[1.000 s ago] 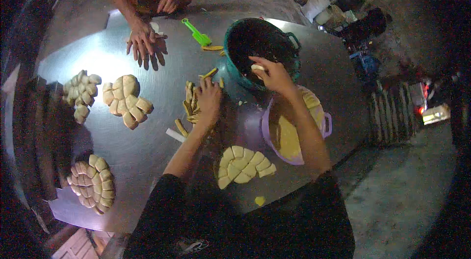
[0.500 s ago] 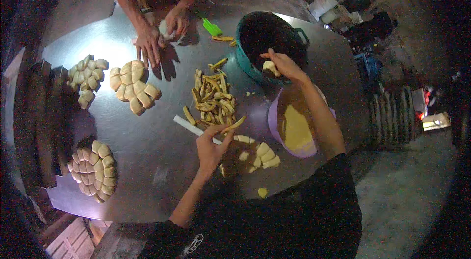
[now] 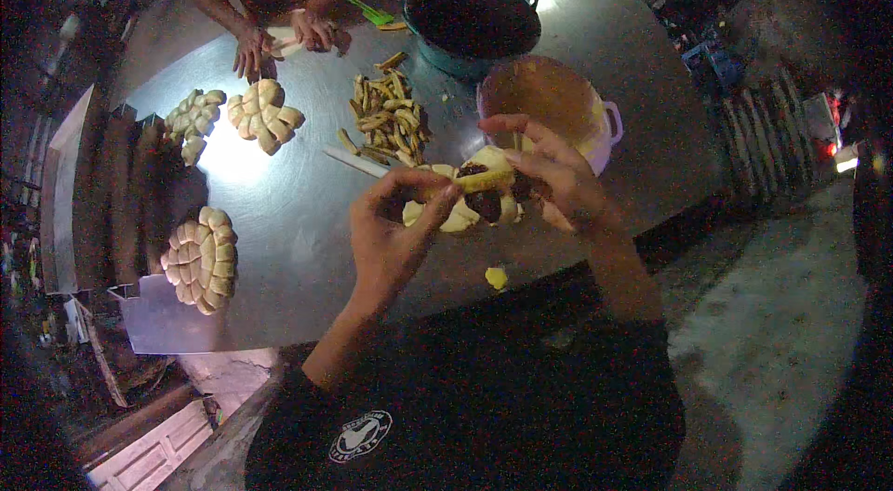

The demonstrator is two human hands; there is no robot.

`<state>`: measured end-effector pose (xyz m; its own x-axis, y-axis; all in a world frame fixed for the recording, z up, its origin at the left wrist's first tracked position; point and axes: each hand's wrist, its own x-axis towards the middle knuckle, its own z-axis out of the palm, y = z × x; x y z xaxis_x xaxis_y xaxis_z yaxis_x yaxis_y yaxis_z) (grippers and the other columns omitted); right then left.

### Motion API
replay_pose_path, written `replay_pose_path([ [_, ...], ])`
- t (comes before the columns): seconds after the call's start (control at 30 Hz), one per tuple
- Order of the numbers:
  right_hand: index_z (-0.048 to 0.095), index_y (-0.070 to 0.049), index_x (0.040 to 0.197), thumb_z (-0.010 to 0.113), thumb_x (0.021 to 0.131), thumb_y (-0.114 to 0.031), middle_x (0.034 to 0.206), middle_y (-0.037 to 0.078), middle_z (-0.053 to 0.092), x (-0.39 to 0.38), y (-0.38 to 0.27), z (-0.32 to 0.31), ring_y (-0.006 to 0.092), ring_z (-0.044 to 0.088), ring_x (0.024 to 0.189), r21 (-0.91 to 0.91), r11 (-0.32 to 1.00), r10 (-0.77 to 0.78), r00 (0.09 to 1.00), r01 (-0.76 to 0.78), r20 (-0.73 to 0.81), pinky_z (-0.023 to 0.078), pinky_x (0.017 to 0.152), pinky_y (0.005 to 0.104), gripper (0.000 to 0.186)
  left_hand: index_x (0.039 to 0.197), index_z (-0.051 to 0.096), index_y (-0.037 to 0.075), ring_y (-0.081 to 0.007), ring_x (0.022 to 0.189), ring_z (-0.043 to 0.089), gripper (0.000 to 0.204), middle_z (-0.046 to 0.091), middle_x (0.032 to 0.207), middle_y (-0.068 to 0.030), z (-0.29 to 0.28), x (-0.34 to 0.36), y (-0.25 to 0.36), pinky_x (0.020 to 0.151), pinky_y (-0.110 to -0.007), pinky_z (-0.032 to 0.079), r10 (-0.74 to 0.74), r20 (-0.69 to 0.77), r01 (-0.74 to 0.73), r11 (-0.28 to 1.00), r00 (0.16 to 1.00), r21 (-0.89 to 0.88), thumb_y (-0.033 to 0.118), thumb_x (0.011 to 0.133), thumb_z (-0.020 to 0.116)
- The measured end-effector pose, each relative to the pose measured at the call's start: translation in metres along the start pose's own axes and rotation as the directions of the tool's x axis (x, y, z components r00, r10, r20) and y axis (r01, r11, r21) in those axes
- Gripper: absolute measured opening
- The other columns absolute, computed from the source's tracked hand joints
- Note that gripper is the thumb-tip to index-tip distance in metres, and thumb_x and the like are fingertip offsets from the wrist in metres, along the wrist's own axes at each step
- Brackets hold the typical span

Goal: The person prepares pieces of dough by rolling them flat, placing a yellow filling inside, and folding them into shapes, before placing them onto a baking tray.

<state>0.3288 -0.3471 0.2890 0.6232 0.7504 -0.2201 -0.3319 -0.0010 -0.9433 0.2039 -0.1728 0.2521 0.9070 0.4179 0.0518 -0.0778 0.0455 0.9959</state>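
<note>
Between thumb and fingers, my left hand (image 3: 395,217) pinches a yellow-brown strip (image 3: 488,179) that looks like sliced banana. Its far end lies against a flattened piece of pale dough (image 3: 490,156) smeared with dark brown filling. That dough rests in my right hand (image 3: 563,177), whose fingers curl around its right side. Below both hands, cut dough pieces (image 3: 456,219) lie on the metal table, partly hidden. Just beyond my left hand are a pile of similar strips (image 3: 386,114) and a flat white bar (image 3: 355,162).
A teal tub (image 3: 456,54) and a lilac basin (image 3: 611,124) stand beyond my right hand. Scored dough rounds (image 3: 202,258) lie at left. Across the table (image 3: 298,240), a co-worker's hands (image 3: 279,40) handle something pale near a green scoop (image 3: 374,13). A yellow lump (image 3: 496,278) sits near me.
My right hand has come back from the teal tub toward me with the dough, now showing dark filling. My left hand has brought the banana strip against it. The whole view has shifted.
</note>
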Motion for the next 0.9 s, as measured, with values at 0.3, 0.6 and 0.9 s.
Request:
replay_pose_path([
  [0.3, 0.052, 0.001, 0.131, 0.057, 0.097, -0.042, 0.127, 0.015, 0.055, -0.039, 0.118, 0.013, 0.0165, 0.059, 0.105, 0.173, 0.879, -0.474, 0.859, 0.445, 0.196, 0.051, 0.086, 0.0303, 0.056, 0.136, 0.048, 0.002, -0.0286, 0.114, 0.053, 0.088, 0.054, 0.131, -0.0169, 0.006, -0.084, -0.043, 0.100, -0.044, 0.042, -0.506, 0.308, 0.591, 0.665, 0.806, -0.456, 0.075, 0.094, 0.020],
  [0.6, 0.044, 0.003, 0.138, 0.059, 0.096, -0.037, 0.123, 0.012, 0.058, -0.032, 0.239, 0.068, 0.0193, 0.058, 0.109, 0.035, 0.939, -0.345, 0.937, 0.343, 0.061, 0.047, 0.095, 0.0320, 0.059, 0.119, 0.058, 0.003, -0.0296, 0.115, 0.056, 0.049, 0.060, 0.120, -0.0145, -0.040, -0.138, -0.021, 0.099, -0.046, 0.044, -0.679, -0.140, 0.599, 0.711, 0.721, -0.369, 0.047, 0.099, 0.051],
  [0.9, 0.055, 0.004, 0.128, 0.073, 0.088, -0.020, 0.117, 0.013, 0.066, -0.033, 0.119, 0.070, 0.0199, 0.064, 0.104, 0.040, 0.996, -0.091, 0.963, 0.084, 0.252, 0.053, 0.091, 0.0333, 0.051, 0.117, 0.055, 0.003, -0.0219, 0.106, 0.059, 0.040, 0.061, 0.113, -0.0099, -0.073, -0.133, -0.024, 0.095, -0.038, 0.047, -0.409, -0.052, 0.332, 0.803, 0.911, -0.495, 0.040, 0.100, 0.053],
])
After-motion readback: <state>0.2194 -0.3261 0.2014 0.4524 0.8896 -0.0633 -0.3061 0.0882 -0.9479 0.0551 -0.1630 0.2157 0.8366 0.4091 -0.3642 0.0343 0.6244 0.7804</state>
